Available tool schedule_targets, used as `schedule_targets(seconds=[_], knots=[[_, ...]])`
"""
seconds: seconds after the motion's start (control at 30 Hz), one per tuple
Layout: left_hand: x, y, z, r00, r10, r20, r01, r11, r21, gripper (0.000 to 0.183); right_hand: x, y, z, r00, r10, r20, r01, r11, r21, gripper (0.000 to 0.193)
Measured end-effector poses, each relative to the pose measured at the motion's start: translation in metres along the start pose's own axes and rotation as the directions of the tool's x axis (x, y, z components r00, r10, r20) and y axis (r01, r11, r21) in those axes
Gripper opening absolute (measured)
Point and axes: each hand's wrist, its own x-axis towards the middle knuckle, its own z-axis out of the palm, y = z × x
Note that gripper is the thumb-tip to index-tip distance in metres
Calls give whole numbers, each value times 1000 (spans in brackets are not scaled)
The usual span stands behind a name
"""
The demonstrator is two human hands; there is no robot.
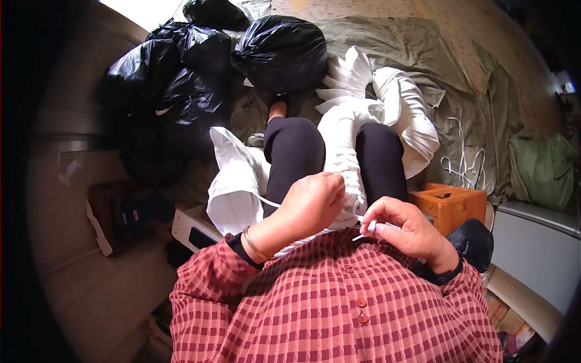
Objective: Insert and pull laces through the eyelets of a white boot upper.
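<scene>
The left hand is curled closed, its contents hidden; by the right hand a thin white cord is pinched between thumb and fingers. A long bundle of white cloth pieces is laid down the middle of the lap, past its far edge. It seems light and soft, with layers apt to slip, so is best grasped around its whole girth. Beyond, a ground sheet is spread.

I note glaring white light ahead on my left. Before me, a rumpled grey-green ground sheet covers part of a speckled floor. At my right: one orange-brown wooden stool, one pale grey box-like unit.
</scene>
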Motion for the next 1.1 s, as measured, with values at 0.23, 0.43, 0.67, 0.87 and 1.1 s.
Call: schedule_targets(seconds=[0.23, 0.43, 0.67, 0.87, 1.1], knots=[[23, -4, -3, 922, -321, 217, 387, 780, -491, 17, 13, 25, 14, 994, -104, -32, 97, 982, -163, 13], [-20, -13, -11, 928, -29, -371, -49, 979, -197, 12, 9, 24, 10, 995, -81, -49, 73, 986, -150, 16], [-23, -10, 2, 920, 276, -279, -237, 957, 165, 17, 9, 17, 12, 989, -141, -33, 129, 961, -245, 15], [-21, -21, 8, 974, -139, -178, 57, 914, -402, 7, 6, 17, 14, 993, -102, -61, 91, 983, -160, 14], [-29, -19, 23, 861, -508, 8, 381, 637, -671, 24, -32, 0, -22, 965, 261, -12, -257, 957, 131, 13]])
